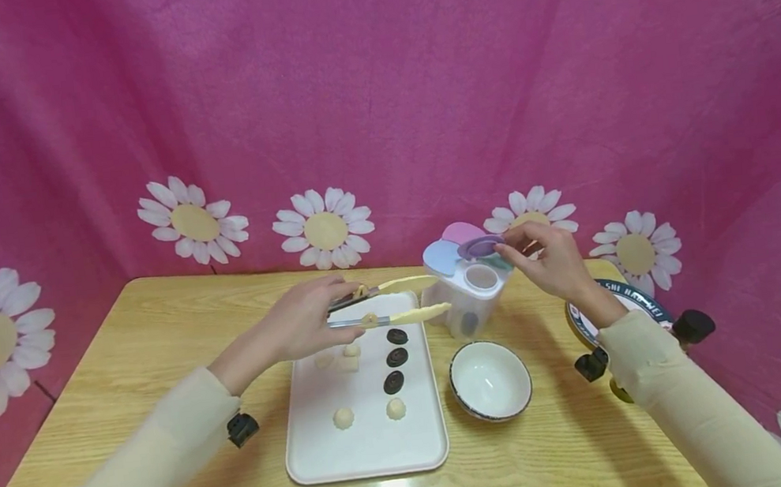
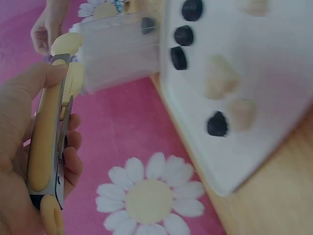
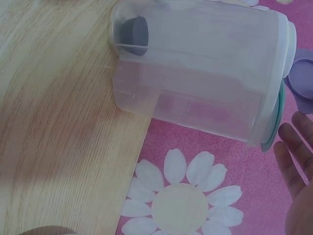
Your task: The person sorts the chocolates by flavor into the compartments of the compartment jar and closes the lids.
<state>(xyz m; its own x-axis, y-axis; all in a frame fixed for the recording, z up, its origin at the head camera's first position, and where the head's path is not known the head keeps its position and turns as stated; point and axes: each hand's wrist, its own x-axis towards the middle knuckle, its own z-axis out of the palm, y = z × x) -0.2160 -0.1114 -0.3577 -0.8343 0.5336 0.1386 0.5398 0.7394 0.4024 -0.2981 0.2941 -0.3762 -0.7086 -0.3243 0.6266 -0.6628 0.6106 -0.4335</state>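
Observation:
My left hand [image 1: 322, 312] grips yellow-tipped metal tongs [image 1: 396, 300] over the far end of a white tray [image 1: 365, 444]. The tong tips stand apart beside a translucent container [image 1: 469, 299] with nothing between them. The wrist view shows the same hand [image 2: 24, 147] curled round the tongs [image 2: 46, 142]. My right hand [image 1: 542, 258] reaches the container's top, fingertips at a raised purple lid flap [image 1: 480, 247]. Its fingers [image 3: 293, 147] look straight, just beside the flap [image 3: 303, 78]. A dark cookie [image 3: 133, 34] lies inside the container [image 3: 195, 83].
The tray holds three dark cookies [image 1: 397, 358] in a row and several cream dough balls [image 1: 343, 417]. An empty white bowl [image 1: 489, 380] stands right of the tray. A patterned plate [image 1: 643, 304] lies under my right forearm. A pink daisy cloth backs the wooden table [image 1: 157, 331].

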